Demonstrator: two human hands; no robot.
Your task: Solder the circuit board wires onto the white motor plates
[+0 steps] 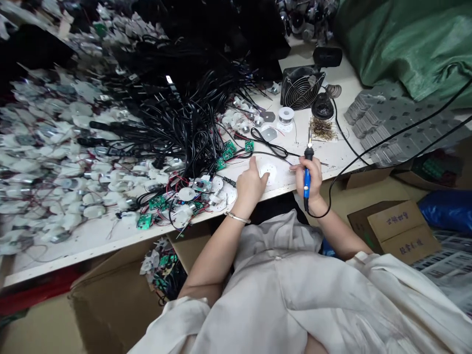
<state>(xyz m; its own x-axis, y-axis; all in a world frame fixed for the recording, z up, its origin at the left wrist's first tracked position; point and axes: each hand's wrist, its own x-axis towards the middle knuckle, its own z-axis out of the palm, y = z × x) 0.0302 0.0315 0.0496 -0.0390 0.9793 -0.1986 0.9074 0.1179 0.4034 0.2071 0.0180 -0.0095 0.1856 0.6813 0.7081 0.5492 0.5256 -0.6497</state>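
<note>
At the front edge of the white surface (300, 137), the right hand (314, 178) has its grip closed around the blue handle of a soldering iron (307, 183) – held upright, tip pointing away from the body and near a patch of brass-coloured wool (323, 129). Its cord (329, 196) loops below the wrist. The left hand (250, 187) rests its grip loose, index finger stretched out and thumb spread, nothing visible between these 2. Just beyond that finger lie 1 green circuit board (249, 145) and a looped black cable (271, 145), whose end reaches near the right fingertips – whether they touch it I cannot tell. Farther back stand a solder spool (286, 116) and a fan (301, 88); bundled black cables (191, 130) lie to the left.
</note>
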